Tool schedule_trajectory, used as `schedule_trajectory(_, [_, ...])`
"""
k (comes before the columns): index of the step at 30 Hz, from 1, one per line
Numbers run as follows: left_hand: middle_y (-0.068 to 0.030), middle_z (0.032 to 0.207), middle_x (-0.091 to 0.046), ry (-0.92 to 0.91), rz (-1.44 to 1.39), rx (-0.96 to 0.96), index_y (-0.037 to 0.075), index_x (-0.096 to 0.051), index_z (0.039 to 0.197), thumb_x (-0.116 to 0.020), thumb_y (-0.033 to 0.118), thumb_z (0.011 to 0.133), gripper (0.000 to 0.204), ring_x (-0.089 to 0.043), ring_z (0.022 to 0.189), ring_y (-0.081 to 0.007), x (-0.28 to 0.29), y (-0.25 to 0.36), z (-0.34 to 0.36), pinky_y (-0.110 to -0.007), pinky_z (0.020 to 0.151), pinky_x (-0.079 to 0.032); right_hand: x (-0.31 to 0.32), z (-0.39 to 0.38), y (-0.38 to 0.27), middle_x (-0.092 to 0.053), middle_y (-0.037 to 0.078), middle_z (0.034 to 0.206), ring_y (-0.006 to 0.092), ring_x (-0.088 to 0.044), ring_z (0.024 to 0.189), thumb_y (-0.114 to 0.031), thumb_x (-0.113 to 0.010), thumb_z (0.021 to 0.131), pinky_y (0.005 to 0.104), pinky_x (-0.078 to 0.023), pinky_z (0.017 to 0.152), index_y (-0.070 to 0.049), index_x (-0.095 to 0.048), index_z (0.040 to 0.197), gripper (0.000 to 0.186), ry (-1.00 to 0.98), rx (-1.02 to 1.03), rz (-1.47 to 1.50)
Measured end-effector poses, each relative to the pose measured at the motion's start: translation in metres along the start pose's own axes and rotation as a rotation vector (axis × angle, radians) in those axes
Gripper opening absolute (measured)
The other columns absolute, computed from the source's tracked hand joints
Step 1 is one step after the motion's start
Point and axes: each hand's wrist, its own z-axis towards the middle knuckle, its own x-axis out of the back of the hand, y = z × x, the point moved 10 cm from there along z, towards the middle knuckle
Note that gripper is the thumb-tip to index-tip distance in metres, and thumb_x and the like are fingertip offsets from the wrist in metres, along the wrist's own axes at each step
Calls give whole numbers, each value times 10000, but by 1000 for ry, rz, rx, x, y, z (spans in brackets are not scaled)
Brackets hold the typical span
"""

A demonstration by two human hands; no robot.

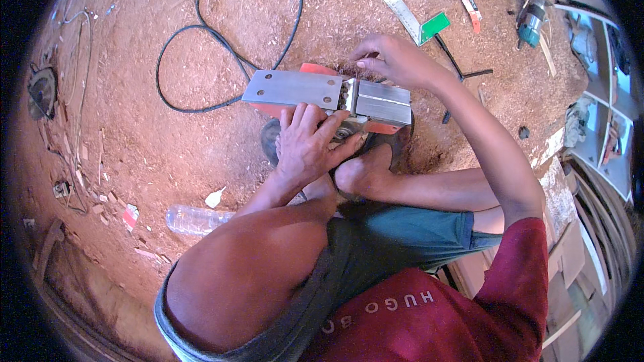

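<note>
An electric hand planer (pixel 292 87) lies upside down between my feet, its flat metal sole facing up. The cutter slot, with a row of small bolts, shows between the two sole plates. My left hand (pixel 307 139) grips the planer's near side, fingertips on the sole's edge and beside the slot. Just past the far edge is my right hand (pixel 386 60), with bent fingers and thumb drawn together. Whatever may be between those fingertips is too small to make out. Orange housing shows under the plates.
A black cable (pixel 201 27) loops on the dusty, chip-strewn ground. Beyond the planer lie a try square with a green handle (pixel 435 25), a black T-shaped wrench (pixel 463 75), a red-and-white cutter knife (pixel 467 3) and a teal power tool (pixel 531 23). A clear plastic bottle (pixel 194 220) lies at left.
</note>
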Motion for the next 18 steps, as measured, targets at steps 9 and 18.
schedule_trajectory(9, [-73,938,-526,-17,-13,0,135,-768,1073,-856,442,759,448,-577,927,-280,-2,0,1,-441,803,-421,-30,3,1,-756,210,1015,352,-732,929,-165,-681,927,431,-560,878,-6,-770,1090,245,-168,-33,-41])
schedule_trajectory(18, [-78,947,-525,4,-26,-39,115,-763,1088,-860,421,765,456,-572,943,-284,2,3,4,-441,814,-422,-31,3,5,-761,212,997,363,-732,935,-160,-678,924,441,-562,881,-7,-774,1090,245,-164,-60,-74])
